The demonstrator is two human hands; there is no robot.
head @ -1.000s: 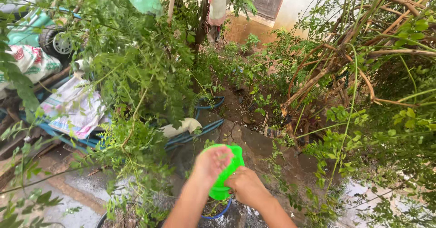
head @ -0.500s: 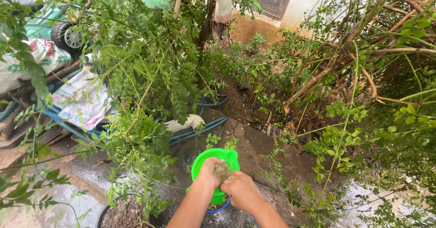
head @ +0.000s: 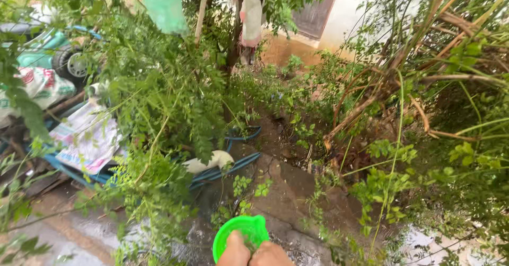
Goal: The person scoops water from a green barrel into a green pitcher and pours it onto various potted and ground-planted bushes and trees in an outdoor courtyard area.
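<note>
Pressing together at six o'clock, the left hand (head: 235, 251) and right hand (head: 270, 255) dip their fingers into a smooth, round green plastic bowl (head: 241, 233); whether they grip anything I cannot tell. Wet, cracked stone paving (head: 289, 186) spreads beneath. Feathery leafy branches (head: 159, 102) crowd nine to eleven o'clock over crumpled printed sacks (head: 85, 136) and blue hoses (head: 233, 165). Dry brown stalks (head: 371, 96) arch at two o'clock.

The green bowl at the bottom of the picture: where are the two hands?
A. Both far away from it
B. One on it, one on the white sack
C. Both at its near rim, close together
C: the left hand and right hand sit side by side at the near rim of the green bowl.
</note>
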